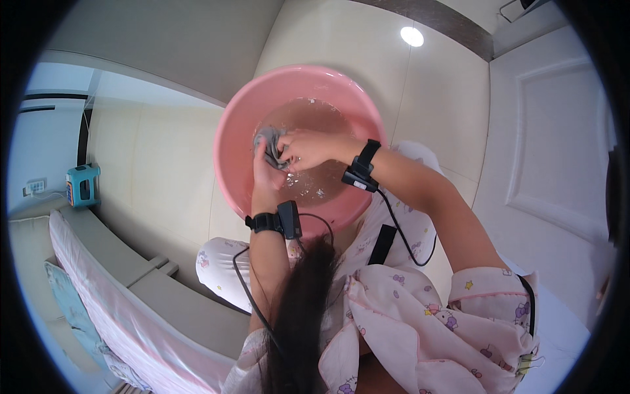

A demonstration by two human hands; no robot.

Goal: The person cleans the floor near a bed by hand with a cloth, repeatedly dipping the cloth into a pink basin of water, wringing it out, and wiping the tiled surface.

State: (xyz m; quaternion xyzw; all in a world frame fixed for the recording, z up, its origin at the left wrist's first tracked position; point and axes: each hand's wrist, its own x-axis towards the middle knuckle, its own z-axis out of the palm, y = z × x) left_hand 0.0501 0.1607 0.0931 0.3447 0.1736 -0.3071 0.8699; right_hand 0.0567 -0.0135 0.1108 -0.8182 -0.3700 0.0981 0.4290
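A bunched grey cloth point(271, 143) is gripped between my two hands over a pink plastic basin point(230, 133). My left hand point(266, 173) holds it from the near left side, thumb up along the fabric. From the right, my right hand point(312, 149) presses curled fingers into the cloth. Murky water point(302, 115) with some bubbles lies in the bottom of the basin. Whether the cloth's underside touches the water I cannot tell.
Wrist-strapped devices point(289, 220) point(362, 172) trail black cables. Long dark hair point(305, 315) hangs in front of me. The basin stands on floor tiles point(443, 98). A grey panel point(162, 44) rises at upper left, a white door point(556, 133) at right, and a bed point(113, 315) at lower left.
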